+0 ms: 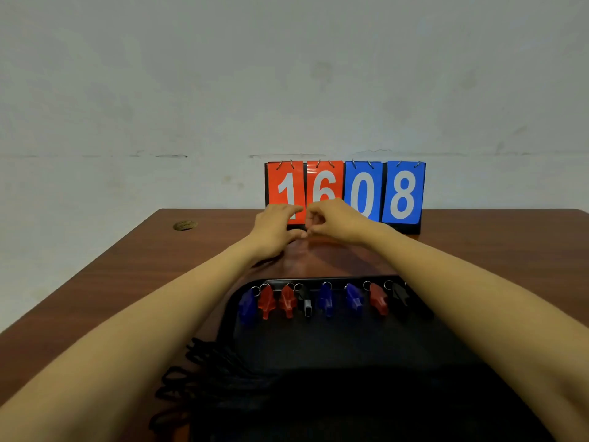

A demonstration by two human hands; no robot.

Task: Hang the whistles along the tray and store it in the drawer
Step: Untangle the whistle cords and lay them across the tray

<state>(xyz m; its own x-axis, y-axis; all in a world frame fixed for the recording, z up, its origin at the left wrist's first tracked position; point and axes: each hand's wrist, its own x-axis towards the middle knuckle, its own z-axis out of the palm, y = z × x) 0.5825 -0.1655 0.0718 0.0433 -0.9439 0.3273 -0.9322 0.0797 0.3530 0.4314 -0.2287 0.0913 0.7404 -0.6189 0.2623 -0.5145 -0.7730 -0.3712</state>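
A black tray (350,342) lies on the brown desk in front of me. Several whistles hang by their metal rings along its far rim: blue (248,306), red (266,300), black (305,299) and more to the right. Both my arms stretch over the tray to a flip scoreboard (403,194) at the desk's far edge. My left hand (276,229) is spread at the bottom of the red "1" card. My right hand (334,221) is curled, thumb and forefinger pinched at the lower edge of the red "6" card (325,181).
A heap of black cords (204,374) lies on the desk at the tray's left side. A round cable hole (185,225) is at the far left of the desk (134,282). A pale wall stands behind the scoreboard. No drawer is in view.
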